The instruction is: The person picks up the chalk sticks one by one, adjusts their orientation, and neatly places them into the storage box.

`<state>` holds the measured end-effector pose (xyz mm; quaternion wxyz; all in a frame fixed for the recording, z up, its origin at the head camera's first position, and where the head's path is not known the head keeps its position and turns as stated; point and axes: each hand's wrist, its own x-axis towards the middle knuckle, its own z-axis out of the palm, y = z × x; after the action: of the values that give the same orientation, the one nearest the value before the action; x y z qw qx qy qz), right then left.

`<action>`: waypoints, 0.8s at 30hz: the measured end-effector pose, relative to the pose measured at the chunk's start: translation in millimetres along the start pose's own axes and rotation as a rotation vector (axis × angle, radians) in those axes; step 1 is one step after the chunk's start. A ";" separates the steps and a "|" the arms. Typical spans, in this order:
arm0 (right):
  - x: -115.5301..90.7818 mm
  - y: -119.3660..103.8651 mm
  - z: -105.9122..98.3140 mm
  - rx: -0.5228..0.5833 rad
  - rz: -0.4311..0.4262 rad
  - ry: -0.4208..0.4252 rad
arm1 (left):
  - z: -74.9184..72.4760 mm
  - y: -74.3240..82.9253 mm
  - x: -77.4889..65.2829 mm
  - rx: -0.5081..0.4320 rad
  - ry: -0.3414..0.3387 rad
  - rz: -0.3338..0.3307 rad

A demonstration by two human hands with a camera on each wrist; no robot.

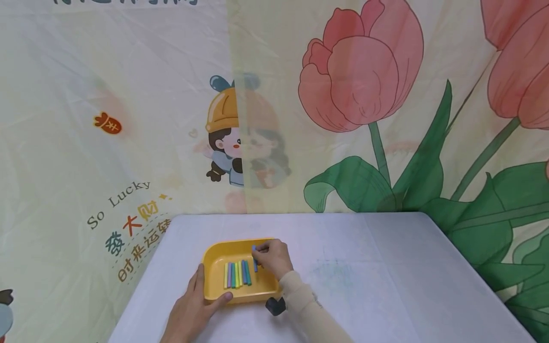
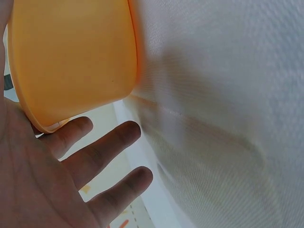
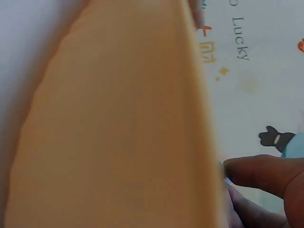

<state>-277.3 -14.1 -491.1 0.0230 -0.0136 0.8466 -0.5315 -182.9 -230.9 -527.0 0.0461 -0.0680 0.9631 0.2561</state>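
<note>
A yellow tray sits on the white table, with a row of several coloured chalk sticks lying side by side inside it. My left hand holds the tray's near left corner, thumb over the front rim and fingers along the left side. In the left wrist view three fingers stretch out beside the tray wall. My right hand pinches a blue chalk stick over the tray's right part. From the right wrist, the tray wall hides most of that hand's work.
The white-covered table extends to the right, bearing a faint greenish smudge. A small black device is by the right wrist. Behind the table hangs a printed cloth with tulips and cartoon figures.
</note>
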 end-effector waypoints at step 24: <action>6.6 25.3 28.2 -0.259 0.056 -0.038 | -0.6 -0.5 -0.2 -0.001 0.005 0.018</action>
<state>-282.4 -28.7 -526.3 0.0517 -0.0029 0.9076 -0.4166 -182.7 -231.6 -526.7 0.0414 -0.0602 0.9637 0.2569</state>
